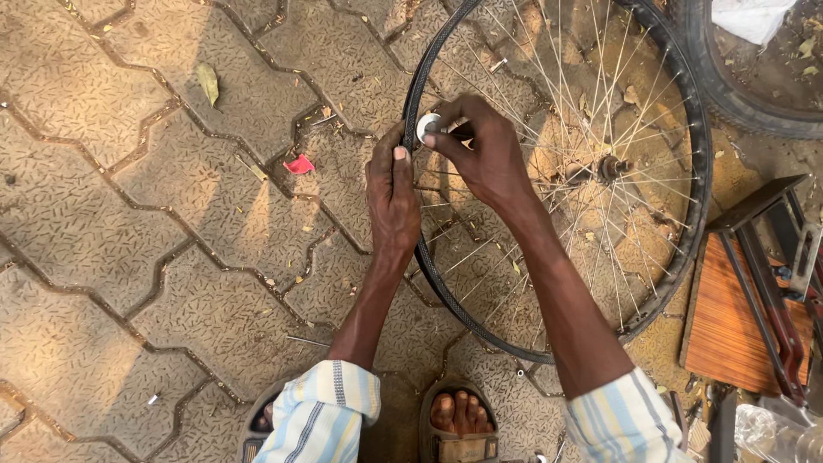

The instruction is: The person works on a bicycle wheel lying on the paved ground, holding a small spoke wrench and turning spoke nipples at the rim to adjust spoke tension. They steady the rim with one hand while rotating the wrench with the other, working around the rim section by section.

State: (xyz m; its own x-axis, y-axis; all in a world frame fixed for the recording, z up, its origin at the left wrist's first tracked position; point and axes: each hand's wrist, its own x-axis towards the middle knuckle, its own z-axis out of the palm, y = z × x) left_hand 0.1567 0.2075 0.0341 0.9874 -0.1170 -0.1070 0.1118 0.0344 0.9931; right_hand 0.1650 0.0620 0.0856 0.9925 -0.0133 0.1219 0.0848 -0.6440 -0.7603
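Observation:
A bare bicycle wheel with a black rim (pixel 699 184) and thin steel spokes lies flat on the paving, its hub (pixel 610 167) right of centre. My left hand (pixel 392 193) grips the rim's left edge, thumb pressed on top. My right hand (pixel 484 150) reaches inside the rim and pinches a small round silver-white piece (pixel 426 127) against the rim, right beside my left thumb. What that piece is cannot be told.
Interlocking paving stones (pixel 146 257) cover the ground, with a red scrap (pixel 299 164) and a dry leaf (pixel 208 83). A black tyre (pixel 746 107) lies top right. A wooden board (pixel 729 321) with metal bars (pixel 771 291) sits at right. My sandalled feet (pixel 459 416) are below.

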